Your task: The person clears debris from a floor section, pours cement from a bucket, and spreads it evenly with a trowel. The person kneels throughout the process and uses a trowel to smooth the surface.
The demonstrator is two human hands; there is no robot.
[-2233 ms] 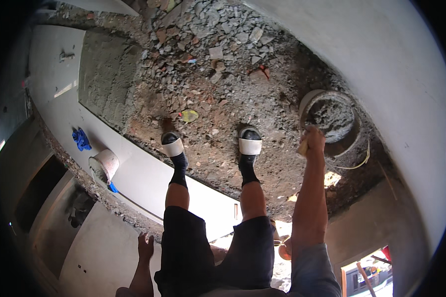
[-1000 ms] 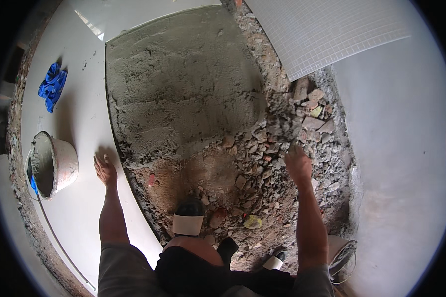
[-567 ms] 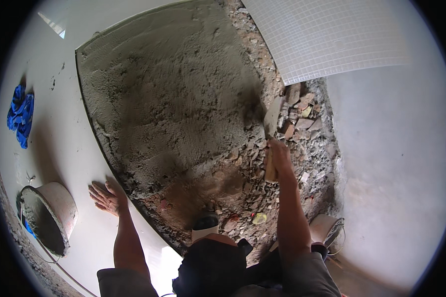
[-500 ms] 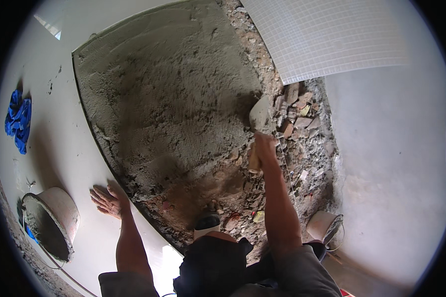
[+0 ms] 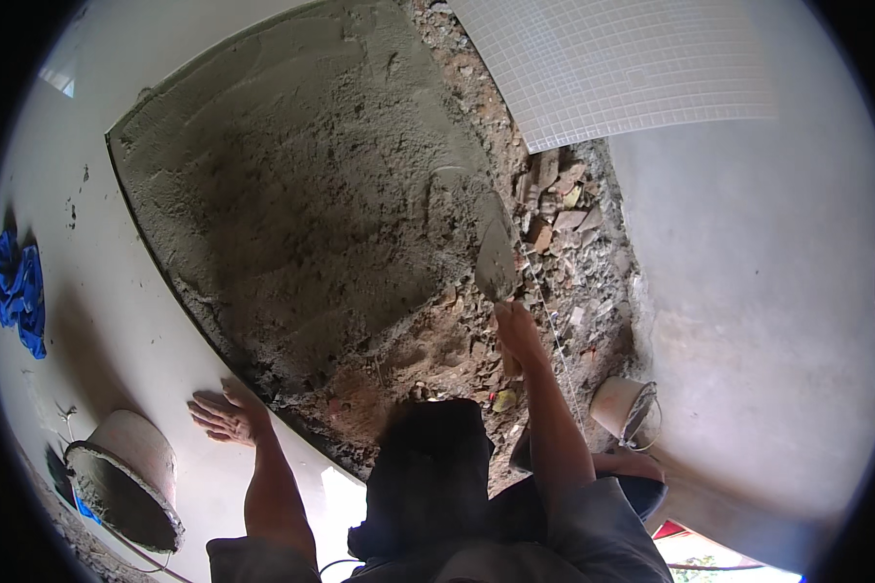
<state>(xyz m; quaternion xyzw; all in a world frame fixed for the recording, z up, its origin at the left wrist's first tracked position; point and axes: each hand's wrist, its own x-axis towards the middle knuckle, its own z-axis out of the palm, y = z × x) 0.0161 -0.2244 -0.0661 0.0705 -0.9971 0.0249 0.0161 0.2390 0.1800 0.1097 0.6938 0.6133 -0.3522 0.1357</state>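
Wrapped round a wooden handle, my right hand (image 5: 519,332) holds a trowel (image 5: 497,251). Its grey, mortar-coated blade points away from me over the right edge of the wet mortar bed (image 5: 291,165). The mortar is smoother at the far end and rough nearer to me. My left hand (image 5: 227,414) lies flat on the pale tiled floor (image 5: 189,355), fingers spread, beside the dark edge of the mortar bed. It holds nothing.
A mortar-lined bucket (image 5: 126,476) tilts at lower left; a smaller bucket (image 5: 622,406) lies by the right wall (image 5: 738,291). Broken rubble (image 5: 564,228) and a thin string (image 5: 554,335) run along the right. Blue crumpled cloth (image 5: 19,291) lies left. Small square tiles (image 5: 632,68) cover the far wall.
My right hand has drawn the trowel back toward me, and its blade now shows narrower. The whole view has shifted a little. My left hand stays flat on the floor.
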